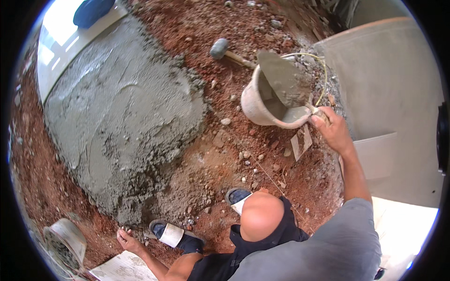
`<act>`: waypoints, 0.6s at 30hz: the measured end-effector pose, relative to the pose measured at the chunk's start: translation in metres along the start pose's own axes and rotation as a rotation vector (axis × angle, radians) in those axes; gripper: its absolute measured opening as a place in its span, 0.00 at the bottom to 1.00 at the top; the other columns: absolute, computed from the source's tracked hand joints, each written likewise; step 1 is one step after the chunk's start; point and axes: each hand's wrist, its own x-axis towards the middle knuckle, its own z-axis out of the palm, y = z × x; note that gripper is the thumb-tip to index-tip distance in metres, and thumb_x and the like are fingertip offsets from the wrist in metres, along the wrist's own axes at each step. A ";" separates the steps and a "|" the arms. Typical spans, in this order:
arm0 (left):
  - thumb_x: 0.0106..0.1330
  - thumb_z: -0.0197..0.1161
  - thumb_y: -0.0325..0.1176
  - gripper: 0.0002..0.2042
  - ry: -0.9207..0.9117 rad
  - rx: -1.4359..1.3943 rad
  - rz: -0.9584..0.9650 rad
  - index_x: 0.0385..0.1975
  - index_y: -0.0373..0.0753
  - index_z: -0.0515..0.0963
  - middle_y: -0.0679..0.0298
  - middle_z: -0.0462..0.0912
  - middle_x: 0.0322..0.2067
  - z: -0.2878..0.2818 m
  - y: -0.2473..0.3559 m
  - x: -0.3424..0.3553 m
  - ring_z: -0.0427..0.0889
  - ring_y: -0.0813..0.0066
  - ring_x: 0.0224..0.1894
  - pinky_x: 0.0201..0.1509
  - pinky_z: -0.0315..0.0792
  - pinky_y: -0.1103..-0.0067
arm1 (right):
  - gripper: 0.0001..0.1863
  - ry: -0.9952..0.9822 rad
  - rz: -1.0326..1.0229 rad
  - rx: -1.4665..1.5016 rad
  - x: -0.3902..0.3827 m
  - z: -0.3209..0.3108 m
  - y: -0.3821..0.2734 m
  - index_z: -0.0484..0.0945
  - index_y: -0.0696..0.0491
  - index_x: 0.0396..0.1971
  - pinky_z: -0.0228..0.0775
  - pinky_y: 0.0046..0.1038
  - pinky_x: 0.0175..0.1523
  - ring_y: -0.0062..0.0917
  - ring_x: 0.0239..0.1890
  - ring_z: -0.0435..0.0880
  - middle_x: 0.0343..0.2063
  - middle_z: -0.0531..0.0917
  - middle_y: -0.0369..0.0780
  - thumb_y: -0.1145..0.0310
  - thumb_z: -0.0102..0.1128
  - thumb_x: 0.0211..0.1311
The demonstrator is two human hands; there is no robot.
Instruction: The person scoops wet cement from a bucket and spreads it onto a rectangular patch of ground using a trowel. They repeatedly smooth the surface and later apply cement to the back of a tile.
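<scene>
My right hand (pixel 332 130) grips the handle of a trowel (pixel 282 78) at the right. Its wide, pointed grey blade is tilted over the mouth of a pale bucket (pixel 251 100), and the bucket's inside is smeared with grey. At the lower left, my left hand (pixel 130 242) hangs low with its fingers curled in, beside the near end of the wet mortar bed (pixel 122 112); whether anything is in them I cannot make out. The mortar is smoothed on top and rough along its right and near edges.
A rubber mallet (pixel 219 48) lies beyond the bucket. A glossy white tile (pixel 58 56) with a blue object (pixel 93 12) covers the mortar's far left end. Another bucket (pixel 70 241) stands lower left by a pale board (pixel 123 268). Reddish, stony soil surrounds my sandalled feet; a grey wall (pixel 389 93) rises right.
</scene>
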 end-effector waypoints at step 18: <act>0.72 0.48 0.46 0.22 0.055 0.743 -0.367 0.50 0.31 0.75 0.46 0.80 0.45 -0.125 0.035 -0.140 0.77 0.50 0.48 0.55 0.68 0.65 | 0.08 -0.047 -0.286 -0.464 0.092 0.093 0.101 0.81 0.52 0.22 0.76 0.41 0.37 0.39 0.29 0.85 0.23 0.84 0.46 0.64 0.58 0.50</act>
